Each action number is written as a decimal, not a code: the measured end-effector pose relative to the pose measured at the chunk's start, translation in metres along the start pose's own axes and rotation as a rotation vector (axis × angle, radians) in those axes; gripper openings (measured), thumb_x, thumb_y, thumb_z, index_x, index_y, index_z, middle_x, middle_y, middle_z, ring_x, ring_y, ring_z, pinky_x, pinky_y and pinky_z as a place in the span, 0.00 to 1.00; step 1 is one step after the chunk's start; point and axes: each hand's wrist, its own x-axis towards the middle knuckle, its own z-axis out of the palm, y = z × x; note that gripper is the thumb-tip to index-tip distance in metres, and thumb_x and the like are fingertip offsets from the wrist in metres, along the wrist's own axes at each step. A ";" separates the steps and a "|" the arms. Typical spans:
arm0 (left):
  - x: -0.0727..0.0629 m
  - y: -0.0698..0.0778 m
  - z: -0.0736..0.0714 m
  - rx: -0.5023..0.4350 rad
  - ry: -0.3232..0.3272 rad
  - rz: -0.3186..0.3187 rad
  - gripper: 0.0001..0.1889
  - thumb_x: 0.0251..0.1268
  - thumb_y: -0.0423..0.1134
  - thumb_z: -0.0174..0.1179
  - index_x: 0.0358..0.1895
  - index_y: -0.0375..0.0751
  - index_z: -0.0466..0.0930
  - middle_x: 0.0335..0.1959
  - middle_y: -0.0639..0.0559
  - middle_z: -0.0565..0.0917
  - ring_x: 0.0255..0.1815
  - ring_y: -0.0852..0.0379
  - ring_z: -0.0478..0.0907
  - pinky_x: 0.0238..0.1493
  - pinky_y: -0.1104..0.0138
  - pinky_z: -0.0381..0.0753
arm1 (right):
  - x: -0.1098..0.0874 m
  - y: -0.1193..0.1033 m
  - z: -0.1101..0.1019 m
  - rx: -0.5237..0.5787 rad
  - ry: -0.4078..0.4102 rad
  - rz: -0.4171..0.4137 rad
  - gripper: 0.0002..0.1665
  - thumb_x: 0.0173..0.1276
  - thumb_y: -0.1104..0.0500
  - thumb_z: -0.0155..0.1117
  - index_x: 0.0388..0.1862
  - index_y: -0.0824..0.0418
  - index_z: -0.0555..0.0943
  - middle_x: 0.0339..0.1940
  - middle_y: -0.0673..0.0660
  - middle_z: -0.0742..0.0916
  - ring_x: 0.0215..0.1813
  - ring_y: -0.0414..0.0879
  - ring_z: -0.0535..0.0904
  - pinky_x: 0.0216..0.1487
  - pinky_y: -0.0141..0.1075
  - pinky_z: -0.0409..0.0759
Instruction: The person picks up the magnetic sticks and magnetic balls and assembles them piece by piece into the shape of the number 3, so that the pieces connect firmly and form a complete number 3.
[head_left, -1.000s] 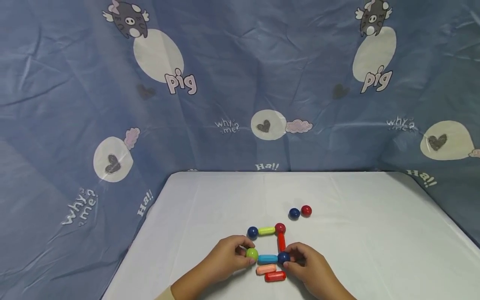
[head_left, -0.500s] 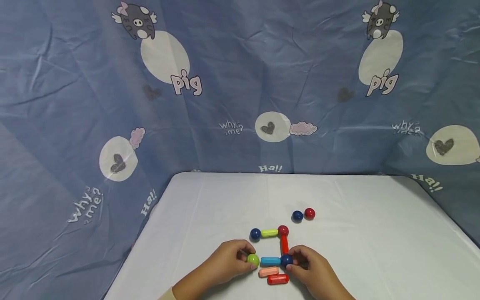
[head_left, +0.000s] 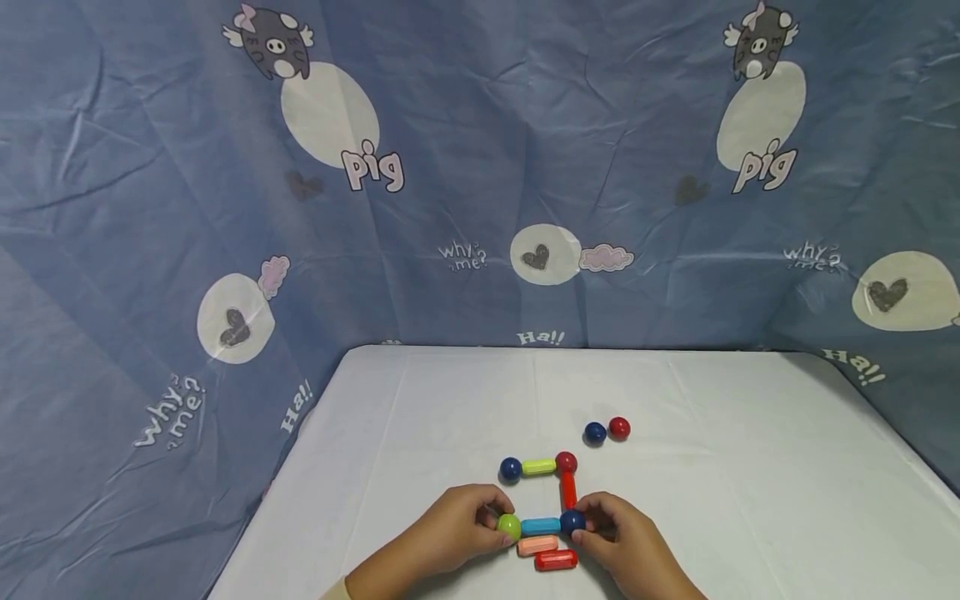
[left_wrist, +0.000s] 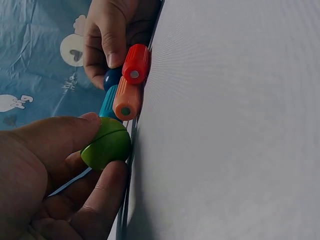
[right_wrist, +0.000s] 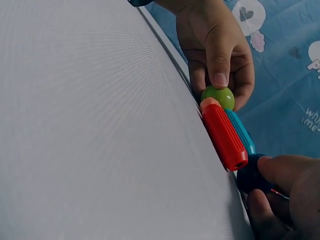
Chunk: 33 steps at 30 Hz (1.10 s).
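Head view: left hand (head_left: pixel 467 522) pinches green ball (head_left: pixel 509 527), right hand (head_left: pixel 624 533) pinches navy ball (head_left: pixel 573 522) at green's 3 o'clock. Likely light, stiff, slick; grip mid-girth.

Glossy plastic is suggested by the green ball (left_wrist: pixel 105 146), ridged plastic by the red rod (right_wrist: pixel 223 136). The table (head_left: pixel 450 400) is finished matt; creased cloth is shown by the backdrop (head_left: pixel 465 142).

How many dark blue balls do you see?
3: the near ball, pinched by the right hand; the middle ball, at the left end of the yellow-green rod; the far ball, beside a red ball.
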 end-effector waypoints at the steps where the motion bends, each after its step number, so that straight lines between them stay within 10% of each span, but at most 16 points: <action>1: 0.000 0.000 0.000 0.004 0.001 0.000 0.14 0.55 0.36 0.79 0.42 0.53 0.86 0.29 0.65 0.82 0.31 0.70 0.76 0.35 0.73 0.77 | 0.000 0.000 0.000 0.000 0.000 -0.001 0.21 0.60 0.55 0.82 0.51 0.55 0.84 0.37 0.48 0.84 0.42 0.43 0.80 0.53 0.45 0.87; 11: 0.001 0.002 -0.002 0.016 0.000 -0.006 0.14 0.55 0.38 0.79 0.43 0.53 0.87 0.31 0.64 0.81 0.32 0.68 0.76 0.35 0.72 0.76 | -0.010 -0.011 -0.006 -0.084 0.031 -0.039 0.20 0.60 0.54 0.82 0.47 0.54 0.84 0.42 0.47 0.83 0.43 0.41 0.79 0.50 0.41 0.87; 21: 0.003 0.001 -0.002 0.023 0.005 -0.023 0.14 0.56 0.39 0.79 0.44 0.54 0.87 0.34 0.66 0.82 0.33 0.68 0.78 0.36 0.72 0.78 | -0.028 -0.024 -0.003 -0.115 -0.245 -0.280 0.16 0.63 0.54 0.80 0.48 0.52 0.87 0.38 0.41 0.84 0.39 0.35 0.79 0.49 0.41 0.88; 33: 0.001 0.001 -0.003 0.009 0.009 -0.022 0.15 0.56 0.38 0.79 0.45 0.53 0.87 0.34 0.66 0.83 0.34 0.68 0.79 0.38 0.71 0.79 | -0.025 -0.023 0.006 -0.248 -0.253 -0.217 0.12 0.64 0.58 0.79 0.46 0.53 0.88 0.35 0.43 0.82 0.36 0.39 0.75 0.47 0.41 0.86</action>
